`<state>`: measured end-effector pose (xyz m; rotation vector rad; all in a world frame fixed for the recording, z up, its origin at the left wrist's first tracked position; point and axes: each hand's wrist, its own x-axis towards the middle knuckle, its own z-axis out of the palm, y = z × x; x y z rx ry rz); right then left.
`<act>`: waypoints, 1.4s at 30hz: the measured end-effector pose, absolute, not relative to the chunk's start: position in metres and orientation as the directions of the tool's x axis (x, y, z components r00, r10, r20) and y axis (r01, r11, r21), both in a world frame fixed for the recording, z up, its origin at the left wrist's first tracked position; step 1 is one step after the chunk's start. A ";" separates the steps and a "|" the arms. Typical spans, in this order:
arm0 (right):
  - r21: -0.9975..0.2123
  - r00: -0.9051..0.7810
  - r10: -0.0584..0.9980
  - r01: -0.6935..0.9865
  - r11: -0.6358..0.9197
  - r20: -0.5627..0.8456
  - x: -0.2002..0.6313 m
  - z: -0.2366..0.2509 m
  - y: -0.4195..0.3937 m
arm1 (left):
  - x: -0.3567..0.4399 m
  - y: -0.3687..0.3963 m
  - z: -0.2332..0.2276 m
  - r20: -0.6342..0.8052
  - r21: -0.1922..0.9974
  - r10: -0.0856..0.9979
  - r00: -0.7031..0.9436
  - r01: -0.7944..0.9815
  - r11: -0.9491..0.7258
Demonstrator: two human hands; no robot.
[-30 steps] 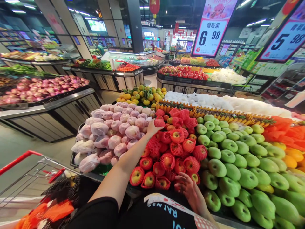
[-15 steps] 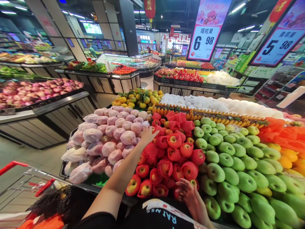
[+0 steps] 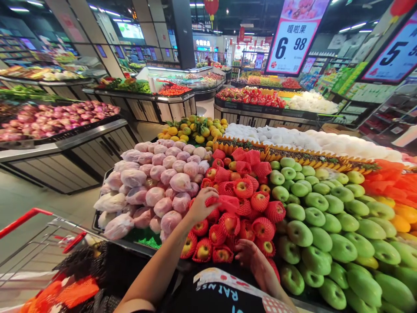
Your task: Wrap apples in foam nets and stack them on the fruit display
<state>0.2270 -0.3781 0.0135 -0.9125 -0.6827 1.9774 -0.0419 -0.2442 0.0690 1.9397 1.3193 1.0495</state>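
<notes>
**Both hands on the netted red apples**

Your left hand [image 3: 201, 205] reaches out over the fruit stand [image 3: 107, 226] and closes its fingers on a red foam net sleeve [image 3: 228, 202], which sticks out to the right of the hand, above the pile of netted red apples [image 3: 243, 217]. Whether an apple sits inside that sleeve you cannot tell from this view. Your right hand [image 3: 252, 258] lies low at the near edge of the stand, fingers curled loosely against the front row of netted apples [image 3: 223, 254]; it touches them, but a firm grasp does not show.

The red apples fill the middle strip of the stand. Just to their left lies a heap of pale pink fruit in thin wrappers [image 3: 156, 182], touching the apple pile along its edge. Just to their right, green apples [image 3: 312, 226] run down to the near right corner. At the far edge of the stand sit yellow and green citrus [image 3: 192, 128] and white-wrapped fruit [image 3: 306, 141].

Near your left elbow, off the stand's near left corner, stands a shopping cart with a red handle [image 3: 22, 219], with orange mesh bags [image 3: 65, 291] in it. Overhead hangs a price sign reading 6.98 [image 3: 291, 43].
</notes>
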 end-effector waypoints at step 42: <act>-0.627 -0.147 0.878 -0.647 -0.434 -0.456 0.239 -0.011 -0.371 | 0.113 -0.065 0.060 0.140 0.617 0.910 0.391 0.684 -0.389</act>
